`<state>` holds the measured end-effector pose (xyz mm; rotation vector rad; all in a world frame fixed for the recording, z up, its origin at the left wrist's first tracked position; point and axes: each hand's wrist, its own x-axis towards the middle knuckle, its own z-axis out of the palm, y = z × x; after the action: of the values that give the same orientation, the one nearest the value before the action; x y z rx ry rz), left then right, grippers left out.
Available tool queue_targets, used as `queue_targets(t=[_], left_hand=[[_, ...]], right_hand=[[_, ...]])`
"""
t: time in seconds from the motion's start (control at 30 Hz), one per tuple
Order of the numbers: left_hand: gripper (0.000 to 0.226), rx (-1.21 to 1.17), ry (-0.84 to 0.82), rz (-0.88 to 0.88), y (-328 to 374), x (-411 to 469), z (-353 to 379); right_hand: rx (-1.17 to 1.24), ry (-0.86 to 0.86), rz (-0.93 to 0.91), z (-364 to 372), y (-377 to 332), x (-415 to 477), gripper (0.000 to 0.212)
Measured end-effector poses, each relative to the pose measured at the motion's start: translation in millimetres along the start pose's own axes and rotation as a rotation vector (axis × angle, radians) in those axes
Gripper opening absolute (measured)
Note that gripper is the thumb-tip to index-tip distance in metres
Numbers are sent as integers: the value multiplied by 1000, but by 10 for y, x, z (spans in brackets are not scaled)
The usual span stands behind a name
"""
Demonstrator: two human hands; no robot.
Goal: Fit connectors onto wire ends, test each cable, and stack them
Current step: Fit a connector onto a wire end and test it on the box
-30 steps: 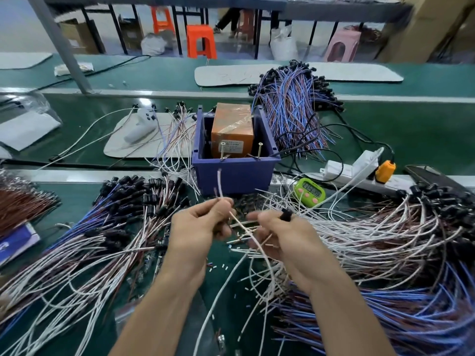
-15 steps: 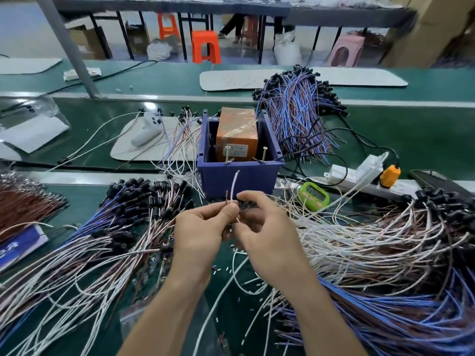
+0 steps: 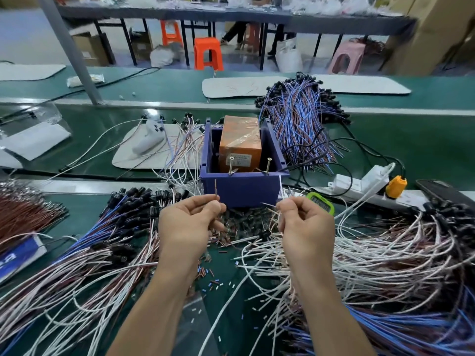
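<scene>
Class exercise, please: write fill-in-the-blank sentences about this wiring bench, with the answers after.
The orange package sits inside a ____ bin.
The left hand pinches a wire end pointing ____.
The timer next to the right hand has a ____ case.
____ screws stand at the bin's front rim.
Answers: blue; up; green; two.

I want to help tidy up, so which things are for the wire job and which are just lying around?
For the job: left hand, right hand, wire ends pinched in their fingers, blue box, wire pile.
Lying about: green timer, white controller, orange stool.
</scene>
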<state>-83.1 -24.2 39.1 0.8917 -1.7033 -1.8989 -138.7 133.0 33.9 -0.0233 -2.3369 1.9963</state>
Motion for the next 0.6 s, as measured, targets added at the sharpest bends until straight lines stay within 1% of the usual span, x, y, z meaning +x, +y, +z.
queue_targets(t=[0.13, 0.23, 0.43, 0.6], left_hand=[[13, 41, 57, 16, 33, 69, 64], [20, 63, 91, 12, 30, 101, 132], [31, 66, 66, 28, 39, 127, 202], [19, 87, 77, 25, 10, 133, 238]], right_hand=[[-13, -1, -1, 51, 9, 64, 30], [1, 2, -16, 68, 24, 68, 30], [28, 7, -27, 41, 42, 89, 30], [49, -1, -38, 36, 44, 99, 30]])
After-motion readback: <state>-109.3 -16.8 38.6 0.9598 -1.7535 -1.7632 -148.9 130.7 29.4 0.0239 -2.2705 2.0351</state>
